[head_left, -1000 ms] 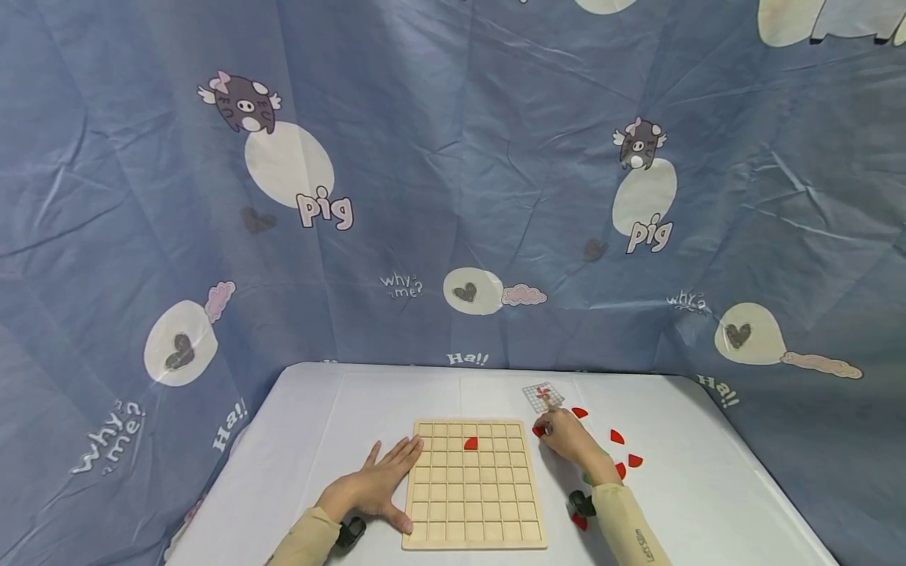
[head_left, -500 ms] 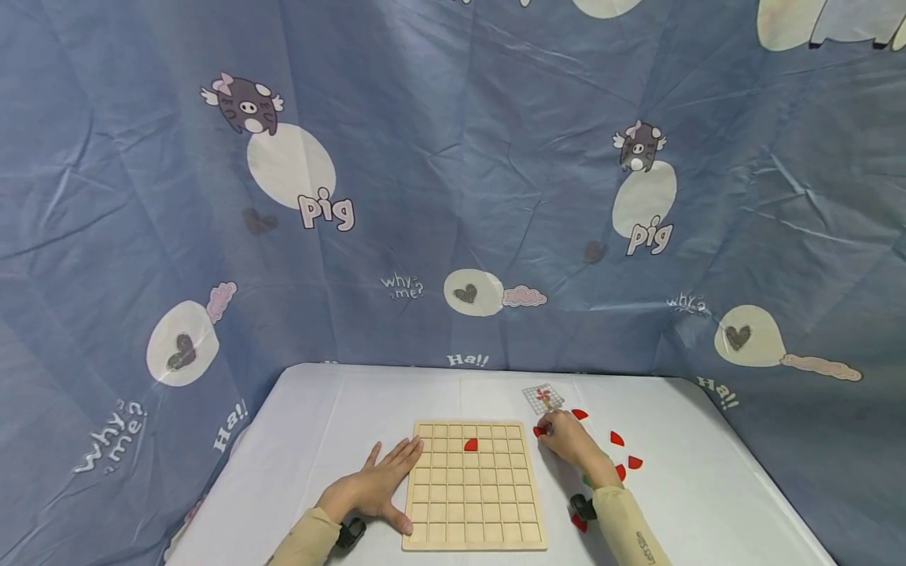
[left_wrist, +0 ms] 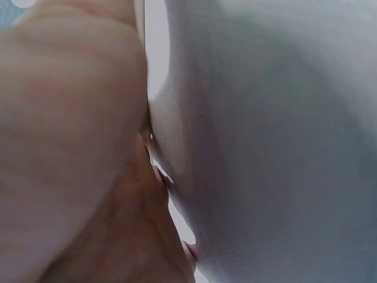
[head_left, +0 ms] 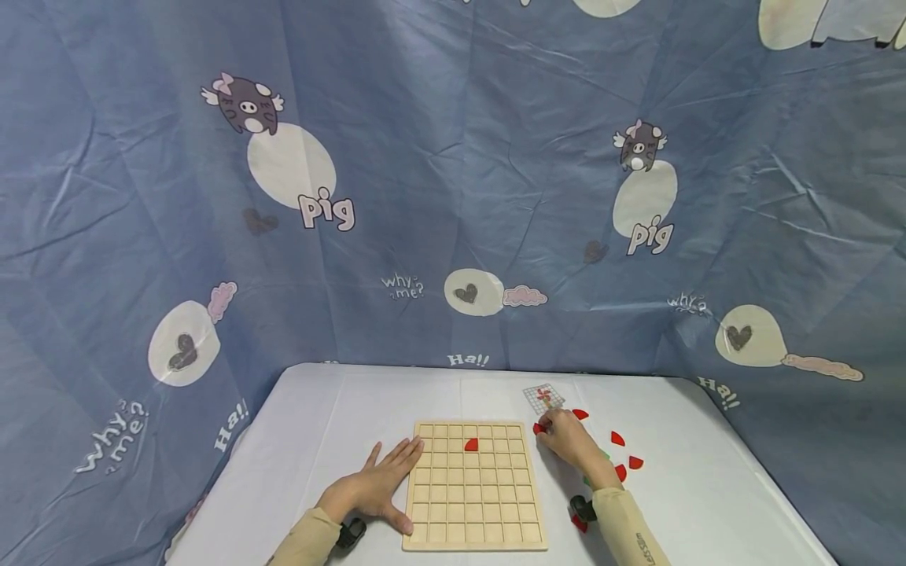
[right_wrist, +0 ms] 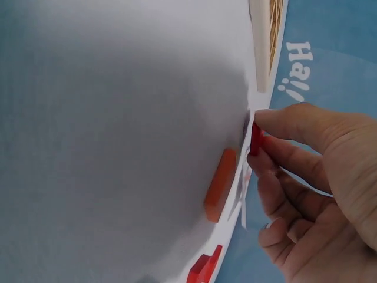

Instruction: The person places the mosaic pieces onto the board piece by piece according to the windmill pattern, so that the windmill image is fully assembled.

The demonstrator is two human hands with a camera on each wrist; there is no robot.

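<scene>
Red piece (right_wrist: 256,139) pinched in the right hand (right_wrist: 324,177), just beside the far right corner of the wooden board (head_left: 473,513); the left hand (head_left: 375,487) lies spread on its left edge. A slack pinch could drop it; a nudge might shift the board's red quarter (head_left: 471,446)

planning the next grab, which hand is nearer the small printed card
Right. The right hand is by the near edge of the small printed card, pinching a red piece; the left hand is farther off, at the left edge of the wooden board.
</scene>
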